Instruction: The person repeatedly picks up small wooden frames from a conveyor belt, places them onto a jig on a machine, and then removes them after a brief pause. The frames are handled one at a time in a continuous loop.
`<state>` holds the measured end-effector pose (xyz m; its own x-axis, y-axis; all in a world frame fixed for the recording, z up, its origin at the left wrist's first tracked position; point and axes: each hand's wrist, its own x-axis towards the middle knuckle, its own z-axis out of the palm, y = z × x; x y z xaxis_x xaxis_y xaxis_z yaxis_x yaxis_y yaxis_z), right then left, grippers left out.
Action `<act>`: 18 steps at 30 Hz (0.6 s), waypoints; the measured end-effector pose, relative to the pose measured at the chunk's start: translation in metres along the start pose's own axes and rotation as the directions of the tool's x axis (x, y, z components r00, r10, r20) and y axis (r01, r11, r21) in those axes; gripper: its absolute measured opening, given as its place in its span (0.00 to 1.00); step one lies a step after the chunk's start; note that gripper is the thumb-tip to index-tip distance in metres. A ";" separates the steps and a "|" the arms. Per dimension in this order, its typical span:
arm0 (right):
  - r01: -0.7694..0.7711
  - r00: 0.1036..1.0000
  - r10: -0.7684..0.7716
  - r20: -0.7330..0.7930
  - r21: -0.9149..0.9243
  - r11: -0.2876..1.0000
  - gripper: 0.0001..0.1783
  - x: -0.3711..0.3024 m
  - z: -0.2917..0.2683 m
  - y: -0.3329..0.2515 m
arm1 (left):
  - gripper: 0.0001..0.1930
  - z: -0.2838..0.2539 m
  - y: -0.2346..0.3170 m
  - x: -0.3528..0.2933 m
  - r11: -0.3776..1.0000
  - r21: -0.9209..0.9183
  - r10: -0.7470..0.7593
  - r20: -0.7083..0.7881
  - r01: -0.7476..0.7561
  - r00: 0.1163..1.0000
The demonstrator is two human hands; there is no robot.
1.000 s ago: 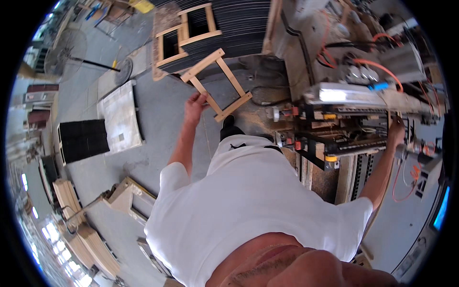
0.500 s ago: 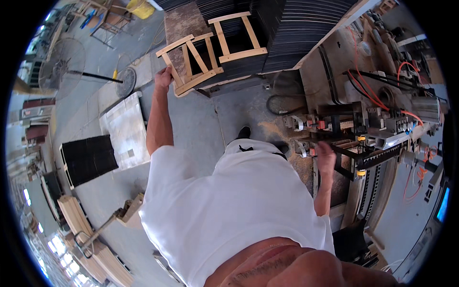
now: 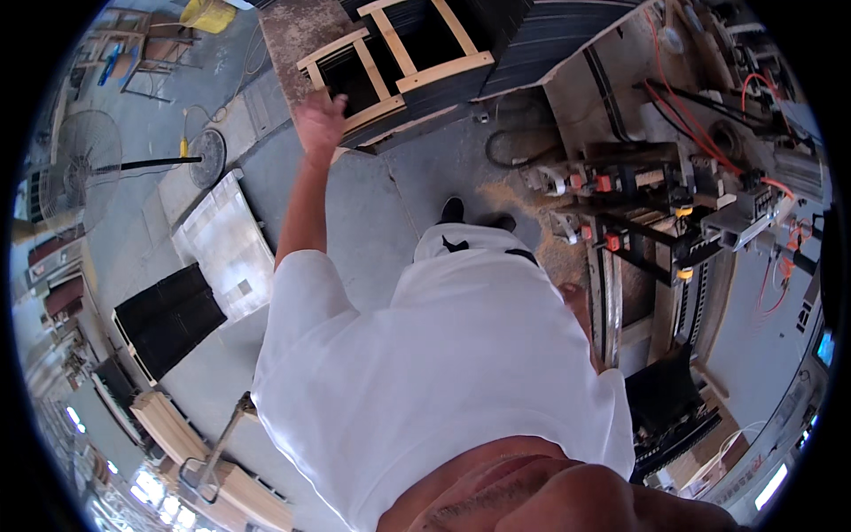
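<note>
A small pale wooden frame point(image 3: 377, 113) lies on a dark stack at the far side. My left hand point(image 3: 319, 122) is at its near left corner, fingers apart and slightly blurred; nothing shows in its grasp. Right beside that frame, a larger wooden frame point(image 3: 446, 71) rests on another part of the black stack. My right hand point(image 3: 574, 300) hangs low by my right hip, partly behind my white shirt, and its fingers are hidden.
Tall stacks of black panels point(image 3: 558, 44) stand at the far side. To my right is a machine point(image 3: 638, 213) with clamps, rails and orange hoses. A standing fan point(image 3: 84, 168), a silvery flat sheet point(image 3: 226, 244), a black panel point(image 3: 168, 319) and pale boards point(image 3: 213, 470) are on the left.
The tilted wooden frame my left hand held now lies flat on the stack, and the hand has let go. My right hand has dropped from beside the machine to my hip.
</note>
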<state>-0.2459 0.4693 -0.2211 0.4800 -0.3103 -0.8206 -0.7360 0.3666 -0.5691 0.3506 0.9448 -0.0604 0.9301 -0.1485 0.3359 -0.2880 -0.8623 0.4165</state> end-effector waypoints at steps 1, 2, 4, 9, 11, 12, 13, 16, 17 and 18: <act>-0.083 0.992 0.092 -0.090 0.101 0.991 0.16 0.006 -0.009 -0.002 | 0.21 0.000 0.010 -0.009 0.997 -0.008 0.080 0.069 -0.079 0.994; -0.076 0.993 0.086 -0.078 0.116 0.990 0.14 0.017 -0.003 0.011 | 0.22 0.005 0.032 -0.006 0.982 -0.006 0.190 0.079 -0.190 0.979; -0.003 0.999 0.001 -0.052 -0.040 0.999 0.11 0.028 0.009 -0.011 | 0.24 0.021 0.043 -0.024 0.946 -0.008 0.324 0.095 -0.325 0.941; 0.166 0.969 -0.199 -0.146 -0.209 0.964 0.05 0.017 0.054 -0.080 | 0.26 0.043 0.035 -0.032 0.959 -0.131 0.269 0.141 -0.252 0.953; 0.118 0.973 -0.176 -0.152 -0.330 0.937 0.09 0.013 0.059 -0.097 | 0.26 0.043 0.030 -0.034 0.961 -0.128 0.261 0.126 -0.245 0.957; 0.155 0.959 -0.233 -0.163 -0.387 0.909 0.10 0.007 0.063 -0.100 | 0.27 0.043 0.030 -0.034 0.960 -0.125 0.265 0.119 -0.251 0.957; 0.187 0.939 -0.292 -0.182 -0.441 0.877 0.10 0.002 0.063 -0.100 | 0.27 0.048 0.031 -0.033 0.956 -0.132 0.277 0.108 -0.263 0.955; 0.281 0.836 -0.506 -0.214 -0.624 0.729 0.12 -0.013 0.034 -0.066 | 0.28 0.052 0.045 -0.034 0.907 -0.081 0.417 0.036 -0.414 0.908; 0.144 0.871 -0.448 -0.204 -0.764 0.628 0.13 -0.040 0.049 -0.118 | 0.27 0.041 0.046 -0.046 0.951 -0.066 0.307 0.108 -0.301 0.946; 0.141 0.792 -0.506 -0.343 -0.703 0.697 0.15 -0.065 0.043 -0.116 | 0.25 0.026 0.071 -0.050 0.957 -0.217 0.235 0.206 -0.189 0.950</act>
<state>-0.1712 0.4844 -0.1041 0.5884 -0.7318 -0.3438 -0.7810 -0.4044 -0.4758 0.2893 0.8782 -0.0692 0.8629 -0.4432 0.2428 -0.5016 -0.6922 0.5189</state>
